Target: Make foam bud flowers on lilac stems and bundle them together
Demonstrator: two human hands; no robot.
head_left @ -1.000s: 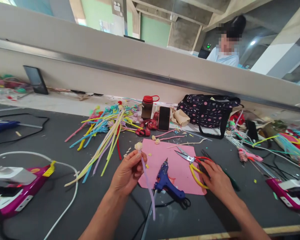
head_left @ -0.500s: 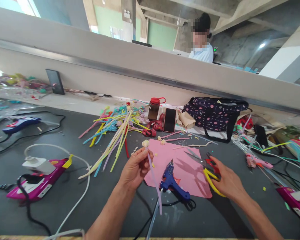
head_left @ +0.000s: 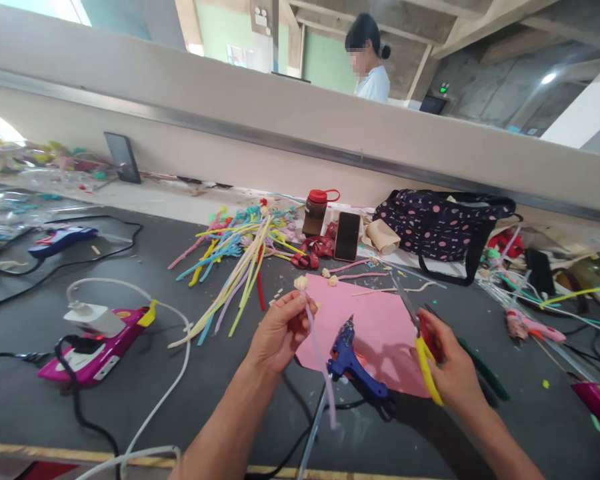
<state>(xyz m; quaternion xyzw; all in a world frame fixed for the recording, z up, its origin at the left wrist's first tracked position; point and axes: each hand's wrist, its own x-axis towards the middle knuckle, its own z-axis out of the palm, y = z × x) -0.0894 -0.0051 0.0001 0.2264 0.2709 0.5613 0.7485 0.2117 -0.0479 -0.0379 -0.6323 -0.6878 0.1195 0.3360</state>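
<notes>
My left hand pinches a lilac pipe cleaner just below a small cream flower head; its stem hangs down past the glue gun. My right hand grips scissors with yellow and red handles, their blades pointing up and away over the edge of a pink sheet. Beside that hand lies a dark green-handled tool, partly hidden by it. A blue glue gun rests on the sheet between my hands, nozzle pointing away. More cream-headed stems lie at the sheet's far edge.
Colourful pipe cleaners are heaped behind my left hand. A bottle, phone and patterned bag stand along the partition. Left are a magenta power strip and cables. A person is beyond the partition.
The view has shifted slightly. My right hand has turned the scissors so the blades point more steeply away, and the green-handled tool now shows beside it. My left hand keeps its pinch.
</notes>
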